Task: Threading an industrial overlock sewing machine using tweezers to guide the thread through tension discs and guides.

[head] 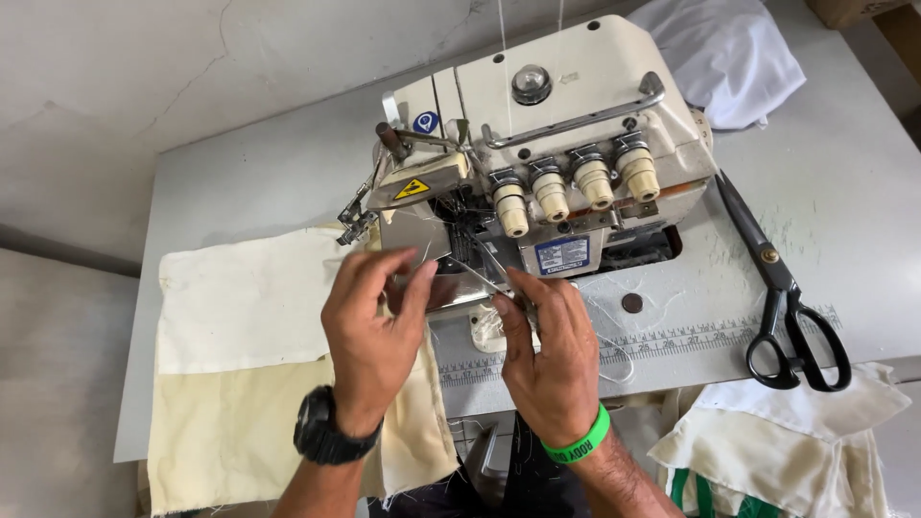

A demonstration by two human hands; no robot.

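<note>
Cream cloth (240, 384), soft woven, drapes over table's (844, 182) near left edge. Left hand (369, 331) on it, fingers curled. Right hand (552, 350) pinches shiny metal plate (451, 278) of sewing machine (547, 144). Black scissors (782, 288) lie right; white fabric (729, 53) at far edge.

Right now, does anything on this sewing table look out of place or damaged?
Nothing is plainly damaged. The cream fabric has frayed edges and hangs off the table's front; black scissors lie beside the sewing machine. Both hands, left and right, work at its front.
</note>
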